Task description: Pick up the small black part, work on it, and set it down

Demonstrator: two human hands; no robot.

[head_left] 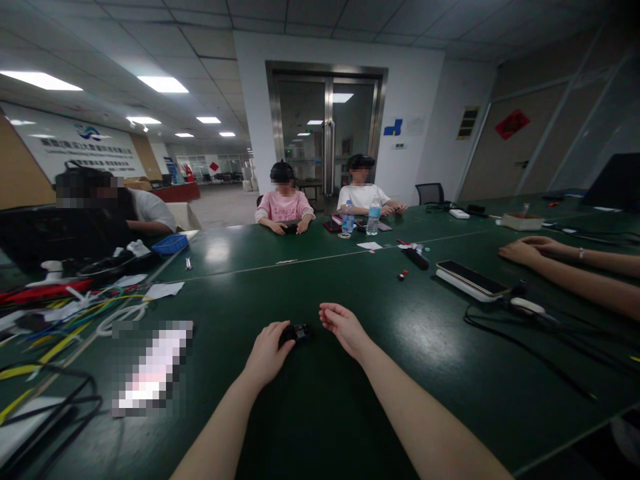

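Observation:
My left hand rests on the green table with its fingers and thumb closed around a small black object. Pale markings show on the object's top, but its exact kind is unclear. To the right of it, apart from the object, my right hand is raised a little over the table. Its fingers are curled in towards the thumb, and whatever may be between them is too small or hidden to make out. A blurred-out phone-shaped thing lies to the left of my left forearm.
Tangled cables cover the left side, near a blue basket. On the right are a phone on a white box, a black cable and another person's hands. Two water bottles stand across the table, before two seated people.

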